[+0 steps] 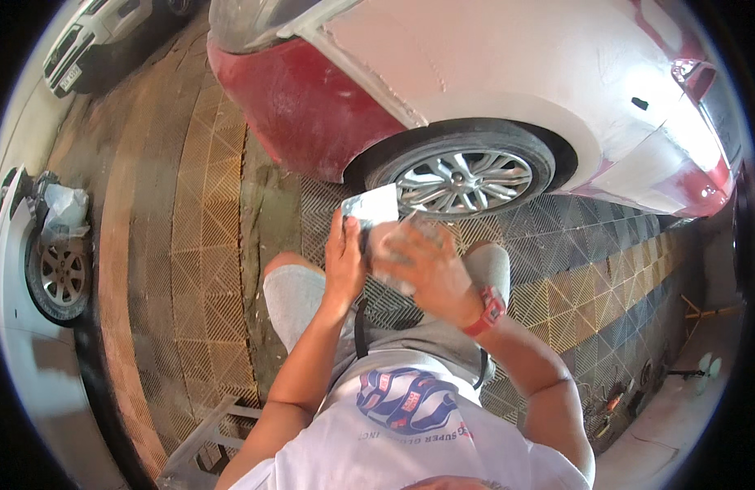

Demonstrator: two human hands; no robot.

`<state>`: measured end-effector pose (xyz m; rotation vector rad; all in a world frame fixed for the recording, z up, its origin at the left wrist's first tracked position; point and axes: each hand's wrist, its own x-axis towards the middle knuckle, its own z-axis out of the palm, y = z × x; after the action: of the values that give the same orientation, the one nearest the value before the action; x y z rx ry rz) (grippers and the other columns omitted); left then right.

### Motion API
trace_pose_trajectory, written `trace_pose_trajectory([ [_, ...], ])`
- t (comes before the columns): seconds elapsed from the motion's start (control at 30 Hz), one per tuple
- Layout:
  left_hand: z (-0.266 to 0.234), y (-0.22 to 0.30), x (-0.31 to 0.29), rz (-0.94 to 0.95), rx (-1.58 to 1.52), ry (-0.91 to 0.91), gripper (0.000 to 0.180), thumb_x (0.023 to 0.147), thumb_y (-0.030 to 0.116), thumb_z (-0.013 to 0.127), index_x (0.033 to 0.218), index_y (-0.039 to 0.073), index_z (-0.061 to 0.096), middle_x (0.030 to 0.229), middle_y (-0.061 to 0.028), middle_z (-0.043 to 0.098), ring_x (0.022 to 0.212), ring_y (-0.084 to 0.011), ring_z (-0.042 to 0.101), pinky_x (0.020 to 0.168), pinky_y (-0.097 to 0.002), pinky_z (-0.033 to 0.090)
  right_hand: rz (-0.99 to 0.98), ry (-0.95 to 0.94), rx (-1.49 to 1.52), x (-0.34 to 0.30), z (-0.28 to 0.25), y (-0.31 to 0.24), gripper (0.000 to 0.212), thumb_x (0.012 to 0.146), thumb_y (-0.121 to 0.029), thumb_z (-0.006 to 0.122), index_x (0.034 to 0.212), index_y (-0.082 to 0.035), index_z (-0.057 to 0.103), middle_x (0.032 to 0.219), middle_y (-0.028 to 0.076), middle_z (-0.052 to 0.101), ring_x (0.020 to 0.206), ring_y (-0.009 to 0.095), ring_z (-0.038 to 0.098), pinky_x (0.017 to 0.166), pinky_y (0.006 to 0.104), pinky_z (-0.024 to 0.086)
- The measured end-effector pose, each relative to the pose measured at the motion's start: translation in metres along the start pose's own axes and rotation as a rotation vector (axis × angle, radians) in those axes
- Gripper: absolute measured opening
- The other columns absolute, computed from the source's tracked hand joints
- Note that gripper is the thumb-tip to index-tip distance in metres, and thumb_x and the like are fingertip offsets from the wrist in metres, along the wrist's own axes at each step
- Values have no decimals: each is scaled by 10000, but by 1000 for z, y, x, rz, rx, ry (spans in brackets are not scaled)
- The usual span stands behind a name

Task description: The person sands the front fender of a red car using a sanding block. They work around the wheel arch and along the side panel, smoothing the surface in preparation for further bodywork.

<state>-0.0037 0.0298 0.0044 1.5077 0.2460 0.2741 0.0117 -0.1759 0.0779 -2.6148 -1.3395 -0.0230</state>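
Observation:
My left hand [343,257] is closed on a flat, pale rectangular piece [373,206], its thumb lying along the lower edge; I cannot make out what kind of piece it is. Close beside it on the right, my right hand [430,269] is smeared by motion, with a red watch on the wrist. A pinkish-grey patch shows by its fingers, too blurred to name. Beyond both hands stands a car with a pale, sanded-looking body panel [492,61], a red bumper [312,102] and a silver-spoked wheel [463,181]. Neither hand touches the car.
Patterned grating tiles [214,204] cover the floor. At the left is another car's wheel [63,273] with a plastic bag [64,211] above it. A pale frame [206,441] stands by my left arm. Small tools [612,402] lie at the lower right.

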Motion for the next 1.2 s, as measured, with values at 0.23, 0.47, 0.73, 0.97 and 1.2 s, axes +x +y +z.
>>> trace_pose_trajectory([
  [0.23, 2, -50, 12, -181, -502, 324, 604, 1194, 371, 509, 1643, -17, 397, 1537, -189, 602, 1340, -270, 644, 1151, -397, 509, -46, 92, 185, -10, -50, -1, 673, 913, -67, 694, 1518, -361, 657, 1546, 50, 599, 1556, 316, 477, 1203, 598, 423],
  [0.47, 18, 15, 15, -145, -738, -61, 515, 1175, 323, 557, 1576, 9, 484, 1504, -149, 634, 1334, -259, 661, 1128, -439, 545, 194, -73, -34, -12, -6, 39, 680, 941, -91, 731, 1586, -217, 557, 1604, 179, 481, 1534, 451, 482, 1174, 575, 516],
  [0.73, 17, 18, 23, 109, -10, 224, 548, 1204, 358, 495, 1541, -73, 485, 1436, -199, 644, 1294, -251, 617, 1133, -378, 476, 96, 210, -130, 7, -55, 23, 661, 959, -70, 635, 1563, -337, 624, 1592, 120, 547, 1606, 476, 373, 1232, 801, 298],
  [0.97, -16, -44, 50, 29, -562, 404, 400, 1177, 243, 540, 1502, 11, 536, 1373, -159, 703, 1221, -271, 716, 1080, -423, 572, 142, -130, 65, -12, -31, 15, 779, 919, 43, 561, 1578, -369, 614, 1609, 39, 587, 1615, 370, 416, 1343, 661, 200],
  [1.2, -65, -149, 50, -388, -804, 306, 332, 1172, 268, 563, 1420, 52, 613, 1367, -102, 726, 1215, -253, 725, 1073, -442, 594, 224, 546, -216, 66, -186, 48, 665, 1008, -15, 544, 1593, -326, 603, 1562, 117, 555, 1597, 396, 409, 1217, 554, 354],
])
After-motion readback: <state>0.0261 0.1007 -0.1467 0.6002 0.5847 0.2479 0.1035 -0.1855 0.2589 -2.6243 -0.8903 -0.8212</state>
